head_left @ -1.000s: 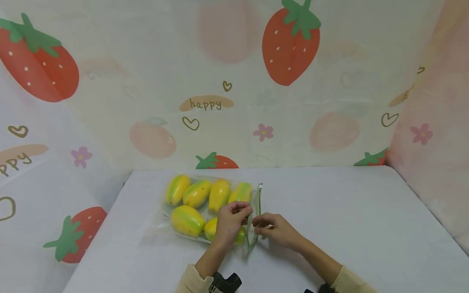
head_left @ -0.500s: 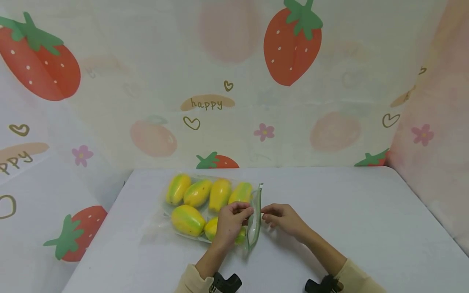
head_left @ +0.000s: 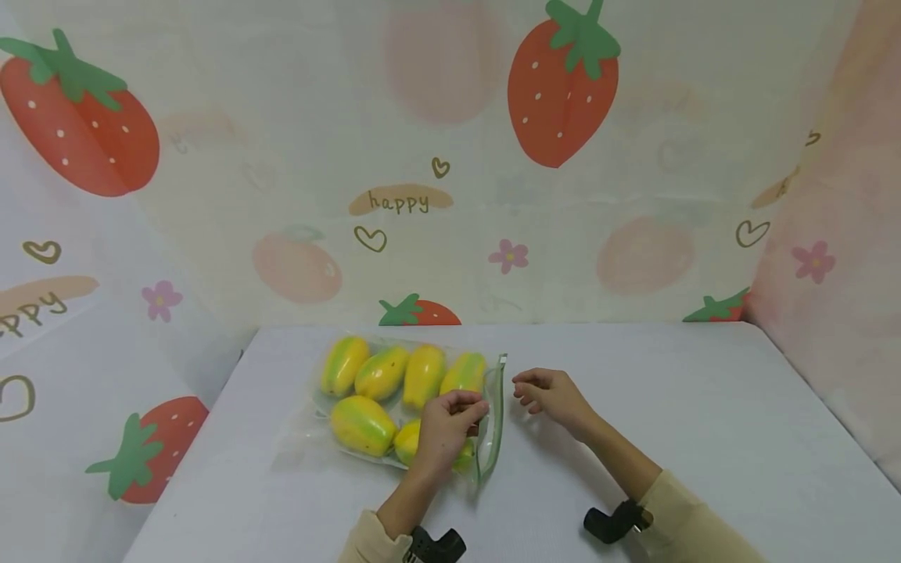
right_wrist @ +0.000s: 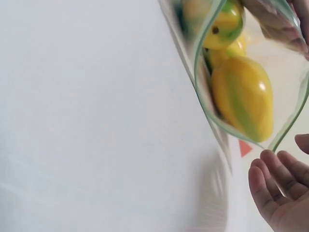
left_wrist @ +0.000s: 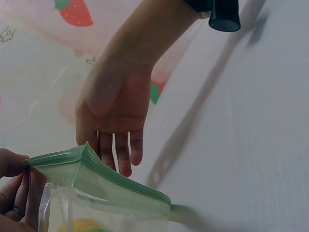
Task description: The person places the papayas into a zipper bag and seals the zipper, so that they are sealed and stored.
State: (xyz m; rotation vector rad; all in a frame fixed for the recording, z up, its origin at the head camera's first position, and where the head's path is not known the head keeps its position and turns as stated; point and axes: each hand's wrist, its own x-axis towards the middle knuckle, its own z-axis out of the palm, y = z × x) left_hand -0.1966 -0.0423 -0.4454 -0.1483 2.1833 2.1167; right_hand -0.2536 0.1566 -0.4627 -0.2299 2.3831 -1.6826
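Note:
A clear zip bag (head_left: 394, 463) with a green zip edge (left_wrist: 130, 186) lies on the table, holding several yellow-green, papaya-shaped fruits (head_left: 362, 425). My left hand (head_left: 443, 430) pinches the upper edge of the mouth between thumb and fingers, as the left wrist view shows. The mouth gapes, and in the right wrist view a fruit (right_wrist: 243, 99) shows through it. My right hand (head_left: 556, 399) is off the bag, just right of the zip edge, fingers loosely bent and holding nothing. Part of the lower row of fruits is hidden behind my left hand.
The white table (head_left: 669, 422) stretches right of the bag. Behind it hangs a cloth (head_left: 450, 102) printed with strawberries and the word "happy". Black wrist cameras (head_left: 612, 524) sit by both cream sleeves.
My right hand has come away from the zip edge, moving right and toward the back of the table. The left hand keeps its pinch, and the bag stays in place.

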